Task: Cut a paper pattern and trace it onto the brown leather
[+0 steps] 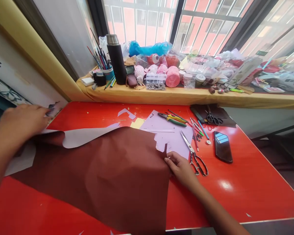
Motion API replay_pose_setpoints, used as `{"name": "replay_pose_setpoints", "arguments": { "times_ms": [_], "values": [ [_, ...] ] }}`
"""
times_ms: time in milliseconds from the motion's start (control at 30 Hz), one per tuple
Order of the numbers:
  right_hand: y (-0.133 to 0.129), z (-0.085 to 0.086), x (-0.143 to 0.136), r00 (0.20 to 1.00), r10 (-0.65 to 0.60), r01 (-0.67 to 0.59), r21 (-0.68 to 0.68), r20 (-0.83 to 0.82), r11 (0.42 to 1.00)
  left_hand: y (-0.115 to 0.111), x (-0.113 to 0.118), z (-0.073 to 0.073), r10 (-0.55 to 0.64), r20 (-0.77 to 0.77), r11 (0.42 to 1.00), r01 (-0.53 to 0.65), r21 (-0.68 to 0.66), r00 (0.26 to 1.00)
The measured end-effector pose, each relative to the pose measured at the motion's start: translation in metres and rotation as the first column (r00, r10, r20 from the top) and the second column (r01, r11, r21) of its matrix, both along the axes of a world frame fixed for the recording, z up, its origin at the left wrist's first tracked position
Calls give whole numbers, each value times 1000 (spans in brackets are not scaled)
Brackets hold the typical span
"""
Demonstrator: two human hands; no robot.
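A large brown leather-like sheet (127, 176) with a pale underside lies across the table. Its left part is curled and folded over. My left hand (24, 120) is at the curled far-left end, fingers bent down over it; the thumb is hidden. My right hand (181, 166) pinches the sheet's right edge, beside a narrow strip and an irregular cut-out. Just right of this hand lie metal scissors (191, 150), slightly open. Under the sheet's right edge is lilac paper (183, 140), with pliers (172, 119) resting on it.
Pencils (194, 133) and a phone (222, 147) lie to the right on the red table (254, 182). Black scissors (212, 117) rest on a dark piece (226, 119) farther back. A crowded window ledge (161, 98) holds a flask (116, 60), brushes (103, 58) and pink yarn (172, 76).
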State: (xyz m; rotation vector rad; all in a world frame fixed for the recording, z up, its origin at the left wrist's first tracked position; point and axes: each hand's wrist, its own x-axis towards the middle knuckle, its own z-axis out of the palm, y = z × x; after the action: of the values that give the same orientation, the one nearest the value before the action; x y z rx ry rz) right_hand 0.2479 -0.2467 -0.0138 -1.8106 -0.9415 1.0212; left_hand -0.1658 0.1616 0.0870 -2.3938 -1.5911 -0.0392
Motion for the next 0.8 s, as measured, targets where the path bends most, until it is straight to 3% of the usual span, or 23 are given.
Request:
{"name": "replay_pose_setpoints", "arguments": {
  "times_ms": [67, 100, 167, 233, 300, 367, 467, 600, 800],
  "values": [
    [2, -2, -1, 999, -30, 29, -23, -39, 999, -23, 35, -21, -134, 9, 991, 134, 9, 991],
    [4, -4, -1, 997, -49, 47, -28, -52, 998, -42, 54, -32, -264, 83, 963, 267, -35, 961],
    [6, -7, -3, 994, -76, 74, -31, -81, 997, -83, 89, -58, -471, 219, 850, 506, -145, 854],
    [7, -9, -4, 990, -89, 86, -27, -110, 996, -115, 120, -81, -546, 244, 786, 591, -182, 802],
    [7, -10, -5, 988, -93, 91, -19, -124, 996, -126, 142, -98, -553, 238, 775, 598, -206, 799],
    [6, -8, -4, 989, -96, 95, -13, -117, 995, -119, 156, -107, -521, 215, 800, 560, -214, 826],
    [6, -3, -4, 991, -104, 104, -2, -89, 995, -94, 168, -108, -434, 189, 856, 469, -219, 881],
    [4, 1, -7, 988, -94, 94, -1, -124, 996, -75, 172, -106, -418, 124, 862, 436, -257, 900],
    [-8, 1, -15, 959, -103, 101, -19, -266, 995, -69, 170, -110, -430, 133, 865, 449, -222, 893]
  ]
}}
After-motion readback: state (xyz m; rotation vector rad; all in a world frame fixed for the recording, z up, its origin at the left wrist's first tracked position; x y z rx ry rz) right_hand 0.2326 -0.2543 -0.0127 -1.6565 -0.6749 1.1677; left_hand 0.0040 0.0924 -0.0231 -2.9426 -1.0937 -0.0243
